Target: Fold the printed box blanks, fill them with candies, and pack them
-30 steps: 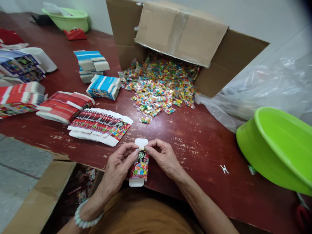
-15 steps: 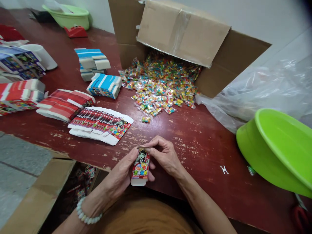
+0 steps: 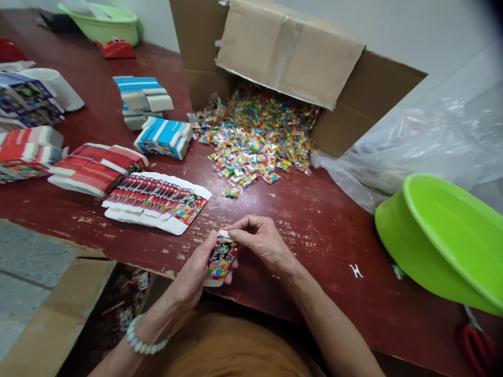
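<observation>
A small red printed carton (image 3: pixel 220 261) is held above the table's near edge. My left hand (image 3: pixel 195 272) wraps round it from the left, with fingers showing beyond its right side. At the carton's top, my right hand (image 3: pixel 260 242) pinches the end flap between thumb and forefinger. A fanned row of flat red cartons (image 3: pixel 168 201) lies ahead to the left. Farther ahead, small clear packets of coloured candy (image 3: pixel 251 152) spill out of a large cardboard box (image 3: pixel 291 57) lying open toward me.
Banded stacks of red cartons (image 3: pixel 94 166) and blue cartons (image 3: pixel 164 137) stand left. A green basin (image 3: pixel 440 246) and red-handled scissors (image 3: pixel 477 340) are right. Plastic sheeting (image 3: pixel 428 146) lies behind the basin. Below the table's left edge sits an open box (image 3: pixel 58 319) with printed packs inside.
The carton has tilted and shifted slightly left and up in my left hand. Its top flap, edge-on before, now shows its white inner face under my right fingers. The view has shifted slightly.
</observation>
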### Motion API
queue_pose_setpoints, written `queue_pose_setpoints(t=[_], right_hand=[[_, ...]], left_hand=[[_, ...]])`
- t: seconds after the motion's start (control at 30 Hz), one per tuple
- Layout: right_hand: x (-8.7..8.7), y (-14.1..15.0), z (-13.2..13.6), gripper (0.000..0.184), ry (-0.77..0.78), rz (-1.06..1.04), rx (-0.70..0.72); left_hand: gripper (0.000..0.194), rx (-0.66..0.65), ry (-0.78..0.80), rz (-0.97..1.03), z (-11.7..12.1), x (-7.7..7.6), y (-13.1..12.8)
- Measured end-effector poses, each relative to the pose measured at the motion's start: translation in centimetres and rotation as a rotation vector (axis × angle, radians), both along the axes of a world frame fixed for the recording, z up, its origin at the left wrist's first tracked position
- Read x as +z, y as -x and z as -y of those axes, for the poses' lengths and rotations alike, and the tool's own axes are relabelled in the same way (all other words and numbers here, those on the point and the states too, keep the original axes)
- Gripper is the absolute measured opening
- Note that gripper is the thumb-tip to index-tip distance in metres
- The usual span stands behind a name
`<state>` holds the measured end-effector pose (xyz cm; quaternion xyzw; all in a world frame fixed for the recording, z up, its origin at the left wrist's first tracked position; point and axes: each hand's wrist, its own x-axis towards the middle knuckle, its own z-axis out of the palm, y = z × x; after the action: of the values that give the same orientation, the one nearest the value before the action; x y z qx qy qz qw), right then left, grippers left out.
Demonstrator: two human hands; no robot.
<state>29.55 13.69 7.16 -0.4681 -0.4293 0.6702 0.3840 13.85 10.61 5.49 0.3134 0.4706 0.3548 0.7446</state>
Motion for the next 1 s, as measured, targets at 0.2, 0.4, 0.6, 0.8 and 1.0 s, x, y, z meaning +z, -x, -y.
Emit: queue_pose_setpoints(t=[0.2,0.4,0.6,0.8,1.0], right_hand=[[-0.4,0.2,0.7,0.012,-0.243,0.113,0.033],[0.0,-0.7,0.4,0.009,-0.383,0.289,0.099],[0.6,-0.9,0.7,0.012,-0.523,0.227,0.234],[-0.9,-0.7,-0.7,0.012,-0.504,0.284,0.274],[-2.9,-0.1,-8.4,0.020,-0.587,0.878,-0.046]], left_hand=[[0.062,0.030,0.007,0.010,-0.1,-0.2,0.4],[0.065,0.016,0.017,0.065,0.3,0.0,-0.1],[0.064,0.053,0.048,0.055,0.1,0.5,0.0],[0.059,0.101,0.130,0.168,1.0,1.0,0.3],[0.060,0.140,0.252,0.263,3.1,0.9,2.8]])
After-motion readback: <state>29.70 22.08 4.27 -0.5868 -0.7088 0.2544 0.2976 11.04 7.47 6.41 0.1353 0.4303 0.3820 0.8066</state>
